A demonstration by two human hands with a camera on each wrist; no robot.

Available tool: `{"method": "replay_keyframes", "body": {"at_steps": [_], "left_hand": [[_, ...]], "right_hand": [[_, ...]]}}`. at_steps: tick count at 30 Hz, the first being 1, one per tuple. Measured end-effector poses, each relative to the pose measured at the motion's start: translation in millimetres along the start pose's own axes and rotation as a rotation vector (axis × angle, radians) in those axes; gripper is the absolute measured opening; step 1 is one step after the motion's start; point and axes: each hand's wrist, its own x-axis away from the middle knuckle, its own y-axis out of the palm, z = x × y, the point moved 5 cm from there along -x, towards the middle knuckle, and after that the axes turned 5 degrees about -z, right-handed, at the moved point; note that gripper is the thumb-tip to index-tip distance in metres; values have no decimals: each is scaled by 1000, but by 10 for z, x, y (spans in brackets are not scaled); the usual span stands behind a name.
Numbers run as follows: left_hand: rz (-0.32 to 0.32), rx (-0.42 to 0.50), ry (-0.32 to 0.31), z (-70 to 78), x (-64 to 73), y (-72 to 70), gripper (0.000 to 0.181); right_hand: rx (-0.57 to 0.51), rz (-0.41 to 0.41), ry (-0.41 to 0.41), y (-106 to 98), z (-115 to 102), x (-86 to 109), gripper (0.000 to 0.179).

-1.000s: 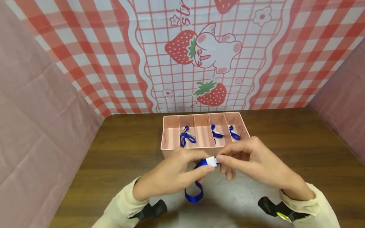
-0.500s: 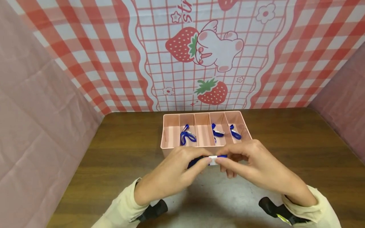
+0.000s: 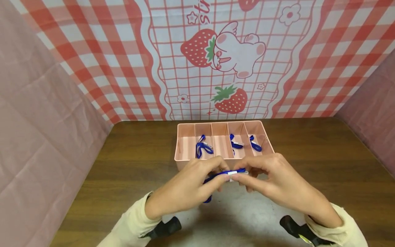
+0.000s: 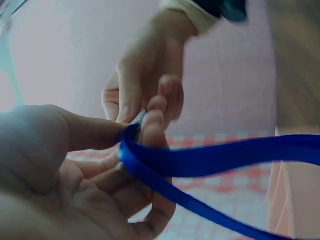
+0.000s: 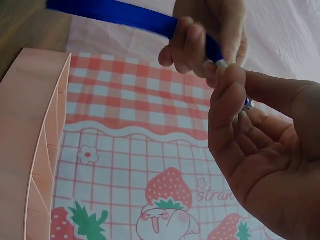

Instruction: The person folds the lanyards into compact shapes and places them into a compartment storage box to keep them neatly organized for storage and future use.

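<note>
Between both hands is a blue lanyard [image 3: 239,170] with a white plastic buckle [image 3: 232,173]. My left hand [image 3: 188,187] pinches the strap and the buckle's left end between thumb and index finger. The buckle's right end is pinched by the thumb and fingertips of my right hand [image 3: 274,178]. A small metal end [image 5: 250,105] pokes out behind the right fingers in the right wrist view. In the left wrist view the blue strap [image 4: 215,157] hangs as a loop from the left fingers. Fingers partly hide the buckle.
A pink divided tray [image 3: 186,147] stands just beyond the hands. Blue lanyards lie in three of its compartments: second from left [image 3: 203,149], fourth [image 3: 237,144] and rightmost [image 3: 255,145]. The wooden table [image 3: 132,171] meets a checked cloth backdrop [image 3: 123,85] behind.
The white buckle has been turned from showing its flat face to nearly edge-on. The hanging strap loop has shifted behind the left hand. Both hands stay nearly in place.
</note>
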Motion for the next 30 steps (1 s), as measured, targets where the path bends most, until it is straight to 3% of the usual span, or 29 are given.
{"method": "replay_keyframes", "body": {"at_steps": [4, 7, 15, 22, 30], "left_hand": [[-132, 264, -58, -20, 20, 43, 8], [-161, 319, -80, -24, 34, 54, 9], [-64, -22, -5, -13, 37, 5, 20], [-1, -84, -2, -11, 43, -23, 13], [-1, -106, 0, 1, 19, -37, 16]], "right_hand": [[-27, -32, -31, -14, -53, 14, 29], [-14, -48, -58, -38, -72, 11, 30], [57, -64, -73, -79, -24, 17, 32], [77, -42, -77, -100, -11, 44, 33], [103, -32, -87, -145, 13, 57, 35]]}}
